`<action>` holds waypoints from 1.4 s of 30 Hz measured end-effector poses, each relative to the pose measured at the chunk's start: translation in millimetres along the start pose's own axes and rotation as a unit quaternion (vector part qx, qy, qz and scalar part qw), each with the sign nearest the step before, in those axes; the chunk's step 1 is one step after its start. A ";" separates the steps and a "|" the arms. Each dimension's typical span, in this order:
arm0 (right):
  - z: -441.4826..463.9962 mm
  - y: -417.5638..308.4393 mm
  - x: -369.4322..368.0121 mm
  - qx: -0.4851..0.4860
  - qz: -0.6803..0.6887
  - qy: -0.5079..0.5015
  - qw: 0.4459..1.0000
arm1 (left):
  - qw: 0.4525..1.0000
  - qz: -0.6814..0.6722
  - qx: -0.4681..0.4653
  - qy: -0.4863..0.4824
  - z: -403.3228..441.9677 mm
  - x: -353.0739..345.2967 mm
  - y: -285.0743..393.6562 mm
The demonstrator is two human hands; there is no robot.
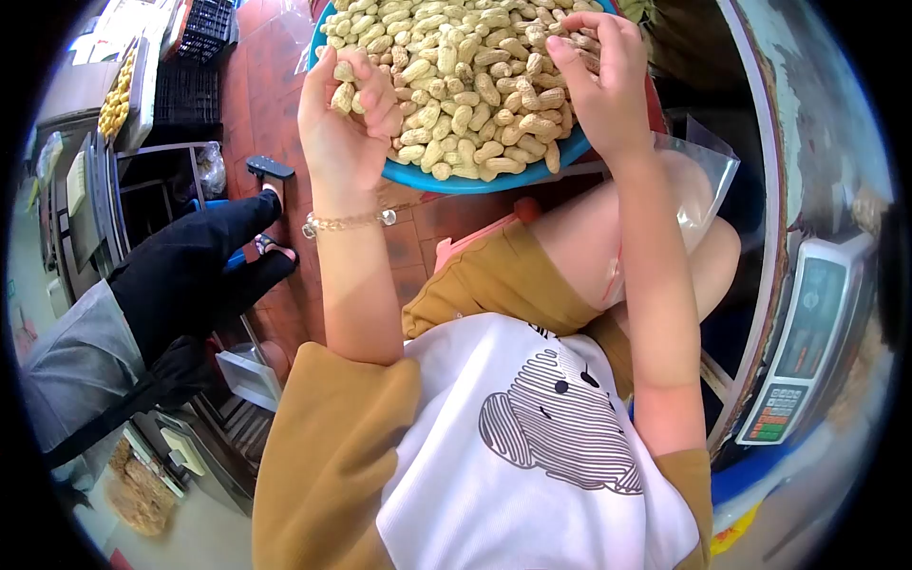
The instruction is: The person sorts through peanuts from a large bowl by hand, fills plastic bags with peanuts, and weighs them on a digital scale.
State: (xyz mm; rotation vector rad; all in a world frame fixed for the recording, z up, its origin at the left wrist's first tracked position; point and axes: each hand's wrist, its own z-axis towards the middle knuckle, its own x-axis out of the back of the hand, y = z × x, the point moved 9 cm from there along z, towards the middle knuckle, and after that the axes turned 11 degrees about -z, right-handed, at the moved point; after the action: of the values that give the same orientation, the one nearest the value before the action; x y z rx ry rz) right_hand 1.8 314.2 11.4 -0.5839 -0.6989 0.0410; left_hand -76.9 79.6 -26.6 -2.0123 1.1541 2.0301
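Note:
Unshelled peanuts (465, 85) are heaped in a wide blue basin (480, 180) at the top of the head view. My left hand (347, 133) is at the basin's left side, palm turned up, with its fingers curled around a few peanuts (344, 87). Over the right part of the heap, my right hand (608, 85) has its thumb and fingers bent and apart. Peanuts show beneath those fingers, and I cannot tell whether the fingertips touch them. A clear plastic bag (698, 195) lies by my thigh, close to my right forearm.
A digital scale (798, 342) stands on the right beyond a metal-edged counter (774, 171). To the left, a person in dark trousers (190, 247) stands on the red tiled floor (271, 95). Black crates (195, 85) and shelving are farther left. Something pink (475, 237) is beneath me.

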 end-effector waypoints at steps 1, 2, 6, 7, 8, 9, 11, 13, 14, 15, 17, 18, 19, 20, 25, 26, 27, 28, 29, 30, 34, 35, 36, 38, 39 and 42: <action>4.4 -32.2 7.7 -0.019 -0.083 0.139 0.987 | 1.000 -0.018 0.000 0.004 -1.2 4.3 3.1; 1.1 -43.3 11.3 -0.012 -0.095 0.188 0.978 | 0.999 -0.036 0.000 0.006 -1.7 8.1 6.3; -20.7 -47.7 4.2 0.187 0.118 -0.109 0.969 | 0.990 -0.142 -0.002 0.022 -11.1 29.5 13.9; -25.0 -58.0 2.8 0.214 0.118 -0.146 0.959 | 0.986 -0.163 -0.004 0.024 -12.6 33.2 16.3; -29.7 -67.4 -0.4 0.239 0.117 -0.182 0.947 | 0.980 -0.195 0.001 0.039 -16.1 35.7 15.7; -36.4 -75.8 -5.1 0.263 0.117 -0.221 0.932 | 0.979 -0.199 0.003 0.036 -18.9 40.4 16.8; -48.6 -84.3 -14.2 0.304 0.072 -0.238 0.920 | 0.978 -0.208 0.005 0.024 -21.9 50.2 18.2; -58.2 -90.1 -22.7 0.340 0.012 -0.236 0.910 | 0.986 -0.147 -0.041 0.064 -26.5 62.8 20.0; -59.7 -91.0 -26.1 0.348 -0.008 -0.244 0.905 | 0.989 -0.116 -0.063 0.065 -27.6 64.5 20.1; -57.5 -92.4 -25.2 0.338 0.006 -0.231 0.912 | 0.991 -0.085 -0.085 0.064 -27.3 64.0 21.0; -53.1 -91.4 -21.8 0.322 0.029 -0.207 0.923 | 0.987 -0.009 -0.131 0.087 -29.8 58.2 21.2; -49.5 -89.2 -17.3 0.303 0.062 -0.178 0.934 | 0.984 0.025 -0.146 0.103 -30.7 53.8 19.9; -45.5 -83.2 -14.8 0.272 0.065 -0.164 0.946 | 0.978 0.058 -0.161 0.120 -32.7 51.4 18.4; -41.3 -76.9 -11.6 0.241 0.068 -0.150 0.956 | 0.970 0.096 -0.176 0.135 -34.8 52.7 16.5; -28.0 -39.9 -18.5 0.136 -0.012 -0.141 0.981 | 0.948 0.157 -0.244 0.126 -39.7 46.6 18.5; -26.7 -41.0 -18.5 0.120 0.000 -0.144 0.982 | 0.947 0.161 -0.247 0.130 -40.7 45.8 20.1; -26.9 -42.0 -20.9 0.129 -0.009 -0.147 0.981 | 0.945 0.165 -0.250 0.135 -40.4 45.4 20.2; -28.0 -41.5 -23.6 0.138 -0.018 -0.150 0.979 | 0.941 0.145 -0.272 0.141 -39.5 46.5 21.6; -28.7 -42.1 -25.9 0.146 -0.027 -0.154 0.977 | 0.939 0.148 -0.272 0.151 -38.9 47.3 20.9; -27.1 -43.8 -23.7 0.135 -0.029 -0.149 0.979 | 0.937 0.151 -0.272 0.161 -39.3 47.8 21.0; -22.7 -42.3 -26.1 0.152 -0.037 -0.148 0.977 | 0.944 0.144 -0.251 0.161 -38.5 45.0 22.5; -21.5 -43.2 -26.8 0.156 -0.039 -0.159 0.974 | 0.946 0.140 -0.239 0.168 -37.2 44.5 23.1; -21.0 -43.3 -28.0 0.160 -0.040 -0.171 0.971 | 0.940 0.166 -0.238 0.178 -37.0 46.6 25.5; -18.0 -40.0 -28.4 0.148 -0.028 -0.163 0.975 | 0.946 0.165 -0.229 0.160 -33.8 43.7 28.1; -17.0 -38.0 -28.2 0.142 -0.022 -0.160 0.977 | 0.949 0.165 -0.224 0.151 -32.4 42.2 28.8; -13.8 -36.4 -26.3 0.144 -0.012 -0.162 0.976 | 0.949 0.187 -0.215 0.136 -28.6 31.1 28.6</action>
State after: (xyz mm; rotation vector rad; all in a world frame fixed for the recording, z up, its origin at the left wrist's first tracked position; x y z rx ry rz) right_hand -15.5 271.0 6.2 -0.2912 -0.9973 0.2165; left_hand -72.6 29.9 -37.3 -2.5047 1.3176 2.4161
